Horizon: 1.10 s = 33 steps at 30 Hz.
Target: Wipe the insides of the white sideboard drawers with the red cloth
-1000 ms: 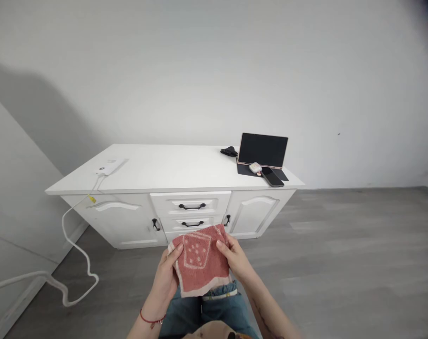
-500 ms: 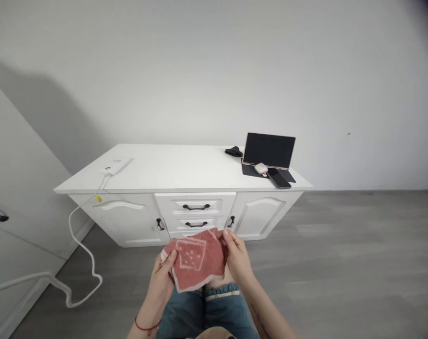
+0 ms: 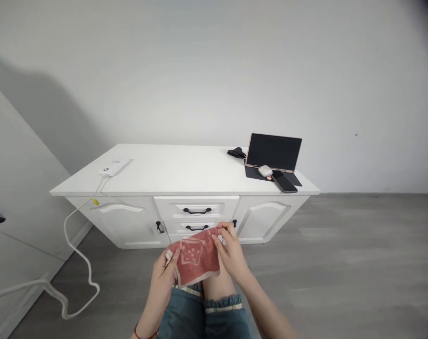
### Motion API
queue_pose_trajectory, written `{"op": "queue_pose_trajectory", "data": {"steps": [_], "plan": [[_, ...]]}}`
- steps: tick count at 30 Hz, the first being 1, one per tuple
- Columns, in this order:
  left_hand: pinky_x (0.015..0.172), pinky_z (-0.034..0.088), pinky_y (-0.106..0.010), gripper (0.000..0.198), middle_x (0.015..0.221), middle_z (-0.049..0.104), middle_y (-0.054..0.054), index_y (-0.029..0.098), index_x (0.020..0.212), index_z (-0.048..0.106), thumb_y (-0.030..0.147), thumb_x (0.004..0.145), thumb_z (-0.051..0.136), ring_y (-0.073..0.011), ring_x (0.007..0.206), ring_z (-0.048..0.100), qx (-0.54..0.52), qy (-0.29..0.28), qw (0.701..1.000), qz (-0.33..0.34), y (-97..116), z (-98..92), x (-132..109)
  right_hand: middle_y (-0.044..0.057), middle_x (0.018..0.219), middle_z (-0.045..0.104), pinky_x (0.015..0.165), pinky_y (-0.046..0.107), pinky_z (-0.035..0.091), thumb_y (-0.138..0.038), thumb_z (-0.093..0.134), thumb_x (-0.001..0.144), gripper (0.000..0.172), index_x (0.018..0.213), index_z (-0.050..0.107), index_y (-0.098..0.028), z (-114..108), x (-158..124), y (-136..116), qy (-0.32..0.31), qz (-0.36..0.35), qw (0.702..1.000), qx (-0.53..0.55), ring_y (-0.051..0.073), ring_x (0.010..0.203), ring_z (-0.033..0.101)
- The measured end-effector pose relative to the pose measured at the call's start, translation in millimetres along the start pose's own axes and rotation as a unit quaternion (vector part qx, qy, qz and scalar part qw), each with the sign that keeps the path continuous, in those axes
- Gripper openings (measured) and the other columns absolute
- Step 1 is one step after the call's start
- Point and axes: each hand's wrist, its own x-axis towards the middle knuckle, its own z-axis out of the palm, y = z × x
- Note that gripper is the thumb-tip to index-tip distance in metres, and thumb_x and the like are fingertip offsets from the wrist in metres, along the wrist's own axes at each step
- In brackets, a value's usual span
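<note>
I hold a small red towel (image 3: 197,256) with a pale square pattern in front of me, above my knees. My left hand (image 3: 166,273) grips its left edge, fingers closed on the cloth. My right hand (image 3: 228,249) pinches its upper right corner. The towel hangs folded between the two hands, just in front of the white sideboard (image 3: 186,176).
On the sideboard's right end stand a dark tablet (image 3: 273,150) on a mat, a phone (image 3: 285,183), a small white case (image 3: 265,170) and a black item (image 3: 236,152). A white power strip (image 3: 113,166) lies at the left, its cable (image 3: 76,249) trailing over the grey floor. A white cabinet door (image 3: 12,188) is at far left.
The towel has been gathered smaller and narrower between my hands. The hands moved slightly up and closer together; the view shifted a little left.
</note>
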Motion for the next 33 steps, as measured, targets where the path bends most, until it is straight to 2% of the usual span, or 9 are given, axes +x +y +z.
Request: {"op": "queue_pose_trajectory", "data": {"steps": [3,7,11,15,20,23,26,30,33], "plan": [[0.079,0.055,-0.028,0.032,0.083,0.078,-0.005,0.020,0.087,0.077,0.038,0.062,0.085,-0.0243,0.086,0.071,0.057,-0.017,0.998,0.031,-1.8,4.5,10.1,0.009,0.099,0.055,0.087,0.034,0.045,-0.036,0.045,0.095,0.022,0.085,0.058,-0.022,2.9,8.5,9.8,0.016,-0.017,0.999,-0.036,0.021,0.095,0.055],[0.087,0.051,-0.025,0.030,0.094,0.078,-0.006,0.022,0.089,0.078,0.038,0.065,0.084,-0.0235,0.093,0.068,0.139,-0.054,0.985,0.082,6.6,17.7,30.4,0.004,0.086,0.061,0.077,0.028,0.045,-0.040,0.038,0.099,0.028,0.089,0.057,-0.022,-3.0,27.6,16.2,-0.057,0.005,0.998,0.010,0.017,0.082,0.058],[0.076,0.051,-0.024,0.024,0.083,0.077,-0.006,0.021,0.081,0.079,0.038,0.066,0.081,-0.0233,0.081,0.067,0.187,-0.072,0.972,0.123,25.9,33.8,52.0,0.002,0.079,0.063,0.069,0.027,0.044,-0.042,0.037,0.100,0.029,0.090,0.056,-0.023,-15.0,55.2,12.9,-0.096,-0.002,0.995,-0.003,0.017,0.074,0.059],[0.067,0.050,-0.025,0.021,0.079,0.078,-0.005,0.023,0.087,0.081,0.030,0.067,0.079,-0.0216,0.070,0.066,0.251,-0.103,0.952,0.138,38.2,39.6,64.3,0.004,0.082,0.067,0.069,0.028,0.045,-0.040,0.039,0.099,0.026,0.094,0.058,-0.023,-23.0,69.4,13.9,-0.080,-0.011,0.996,-0.032,0.018,0.075,0.062],[0.083,0.052,-0.030,0.027,0.093,0.080,-0.006,0.030,0.090,0.082,0.020,0.065,0.078,-0.0264,0.084,0.071,0.307,-0.108,0.924,0.199,28.2,29.9,59.0,0.006,0.085,0.069,0.072,0.029,0.047,-0.039,0.038,0.098,0.027,0.094,0.059,-0.023,-23.3,49.0,19.1,-0.041,-0.023,0.997,-0.053,0.019,0.078,0.064],[0.090,0.050,-0.030,0.033,0.099,0.080,-0.008,0.030,0.092,0.082,0.015,0.063,0.078,-0.0287,0.095,0.071,0.298,-0.120,0.926,0.199,21.3,19.7,46.5,0.006,0.085,0.069,0.073,0.028,0.047,-0.038,0.040,0.098,0.026,0.093,0.060,-0.023,-21.6,28.5,14.4,-0.020,-0.026,0.998,-0.054,0.019,0.079,0.064],[0.091,0.050,-0.029,0.037,0.101,0.079,-0.009,0.028,0.094,0.082,0.012,0.061,0.078,-0.0289,0.097,0.071,0.303,-0.123,0.923,0.203,21.2,10.3,32.8,0.005,0.082,0.067,0.071,0.027,0.047,-0.037,0.041,0.098,0.024,0.092,0.060,-0.023,-18.7,10.4,7.0,-0.011,-0.030,0.998,-0.046,0.018,0.077,0.063],[0.085,0.052,-0.030,0.036,0.096,0.080,-0.008,0.029,0.094,0.082,0.011,0.062,0.075,-0.0279,0.090,0.072,0.350,-0.131,0.895,0.242,27.3,1.0,18.5,0.004,0.080,0.066,0.070,0.028,0.048,-0.035,0.041,0.097,0.023,0.090,0.059,-0.024,-16.2,-5.8,1.4,0.009,-0.039,0.998,-0.053,0.019,0.074,0.063],[0.081,0.054,-0.030,0.034,0.092,0.080,-0.007,0.030,0.092,0.082,0.013,0.064,0.073,-0.0268,0.084,0.073,0.365,-0.134,0.883,0.262,32.6,-5.1,11.1,0.004,0.079,0.065,0.070,0.028,0.049,-0.034,0.043,0.097,0.020,0.090,0.059,-0.024,-20.6,-11.9,-1.3,-0.015,-0.060,0.996,-0.066,0.019,0.073,0.063]]}}
